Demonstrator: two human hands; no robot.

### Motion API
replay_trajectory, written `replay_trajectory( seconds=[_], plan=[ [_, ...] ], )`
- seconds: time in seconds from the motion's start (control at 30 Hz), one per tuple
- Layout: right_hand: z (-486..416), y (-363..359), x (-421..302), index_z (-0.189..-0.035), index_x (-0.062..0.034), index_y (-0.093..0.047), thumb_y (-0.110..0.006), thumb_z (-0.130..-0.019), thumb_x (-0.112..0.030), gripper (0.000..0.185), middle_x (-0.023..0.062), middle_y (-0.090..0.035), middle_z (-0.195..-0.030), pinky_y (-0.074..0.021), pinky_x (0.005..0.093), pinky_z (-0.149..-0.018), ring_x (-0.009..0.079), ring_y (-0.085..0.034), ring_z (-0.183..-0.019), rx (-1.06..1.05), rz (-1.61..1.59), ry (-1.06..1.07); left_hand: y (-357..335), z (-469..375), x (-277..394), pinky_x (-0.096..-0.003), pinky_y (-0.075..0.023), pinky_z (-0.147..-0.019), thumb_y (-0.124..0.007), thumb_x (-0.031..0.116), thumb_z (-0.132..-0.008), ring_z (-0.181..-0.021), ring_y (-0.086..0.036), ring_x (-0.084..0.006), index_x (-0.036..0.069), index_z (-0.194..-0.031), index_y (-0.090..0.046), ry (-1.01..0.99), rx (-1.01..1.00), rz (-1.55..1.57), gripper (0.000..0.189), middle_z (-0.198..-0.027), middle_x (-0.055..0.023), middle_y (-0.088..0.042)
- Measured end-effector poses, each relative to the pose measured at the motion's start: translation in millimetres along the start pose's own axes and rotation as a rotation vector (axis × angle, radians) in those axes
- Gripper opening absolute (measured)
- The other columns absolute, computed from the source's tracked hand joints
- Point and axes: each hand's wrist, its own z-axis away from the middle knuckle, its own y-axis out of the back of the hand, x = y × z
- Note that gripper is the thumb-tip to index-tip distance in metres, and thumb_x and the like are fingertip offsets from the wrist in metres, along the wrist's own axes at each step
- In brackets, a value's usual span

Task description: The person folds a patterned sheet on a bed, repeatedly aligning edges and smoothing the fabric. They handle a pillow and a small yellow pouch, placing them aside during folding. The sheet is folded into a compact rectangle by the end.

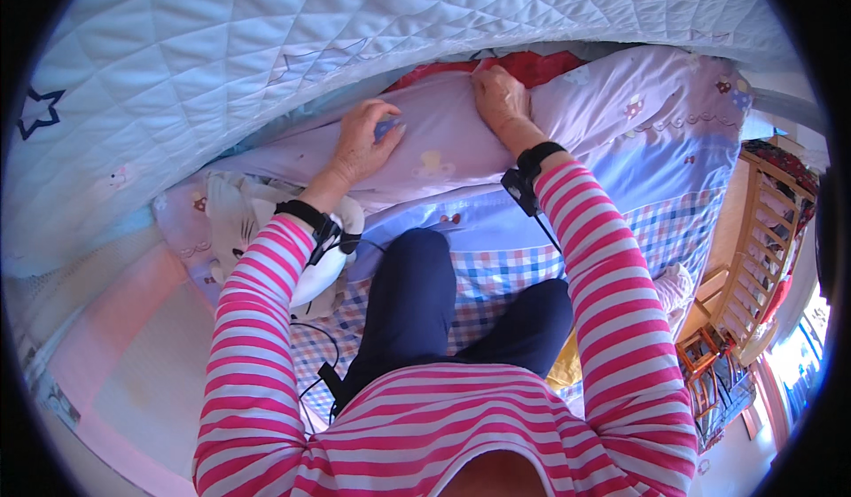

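My right hand (503, 100) is closed on the far edge of a pink printed bed sheet (459, 151), beside a strip of red cloth (545, 68). To its left, my left hand (364, 139) curves just over or on the same sheet, thumb and fingers apart with no fold visibly gripped. A blue printed patch shows between them. Behind both hands rises a pale quilted cover (233, 38) with star outlines. The sheet continues towards me into blue and checked fabric (512, 267), on which my legs (412, 291) rest.
A white plush toy (322, 284) with black markings lies under my left forearm. A pink-edged mesh panel (159, 337) stands at the left. Wooden slatted furniture (764, 244) is beyond the bed on the right. A black cable (319, 327) runs beside my left leg. Yellow cloth (565, 364) lies near my right thigh.
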Motion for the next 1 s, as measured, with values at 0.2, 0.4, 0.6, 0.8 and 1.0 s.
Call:
replay_trajectory(
  seconds=[0.2,0.4,0.6,0.8,1.0],
  plan=[
    [-12,36,5,-0.094,-0.0101,-0.068,-0.061,-0.082,-0.036,0.03,0.0105,-0.067,-0.092,-0.0491,0.0403,-0.078,0.0311,-0.063,-0.085,-0.148,-0.212,0.138,4,3,2,-0.0372,-0.0448,-0.082,-0.045,0.035,-0.093,-0.09,-0.06,-0.0366,0.002,-0.097,-0.064,0.383,-0.37,0.141,0.038,-0.091,-0.0197,-0.064],
    [14,103,40,-0.119,-0.0176,-0.061,-0.063,-0.077,-0.052,0.055,0.0098,-0.065,-0.106,-0.0407,0.0391,-0.096,0.0277,-0.058,-0.105,-0.366,0.262,0.688,22,14,-3,-0.0343,-0.0431,-0.091,-0.06,0.035,-0.082,-0.101,-0.059,-0.0339,0.003,-0.118,-0.056,0.125,-0.384,0.007,0.048,-0.105,-0.0212,-0.062],
    [11,126,41,-0.115,-0.0198,-0.063,-0.071,-0.061,-0.031,0.056,0.0144,-0.067,-0.089,-0.0455,0.0427,-0.083,0.0265,-0.064,-0.09,-0.643,0.386,0.507,59,22,7,-0.0342,-0.0459,-0.088,-0.076,0.027,-0.057,-0.097,-0.06,-0.0352,0.003,-0.117,-0.058,0.15,-0.528,-0.077,0.067,-0.105,-0.019,-0.064],
    [-49,155,26,-0.082,-0.0091,-0.07,-0.065,-0.061,-0.028,0.029,0.0165,-0.067,-0.082,-0.0504,0.0414,-0.07,0.0324,-0.065,-0.08,-1.03,0.228,0.177,95,-27,-19,-0.0324,-0.0476,-0.084,-0.068,0.025,-0.069,-0.095,-0.063,-0.0263,0.001,-0.117,-0.057,0.699,-0.971,0.018,0.055,-0.107,-0.0173,-0.064],
    [-17,103,35,-0.091,-0.0127,-0.066,-0.055,-0.08,-0.025,0.019,0.0113,-0.066,-0.088,-0.05,0.0405,-0.073,0.0306,-0.063,-0.084,0.157,-0.04,0.283,58,10,-46,-0.0425,-0.0361,-0.098,-0.06,0.03,-0.08,-0.111,-0.051,-0.036,0.002,-0.126,-0.05,0.099,-0.103,-0.51,0.055,-0.118,-0.0189,-0.056]
  ],
)
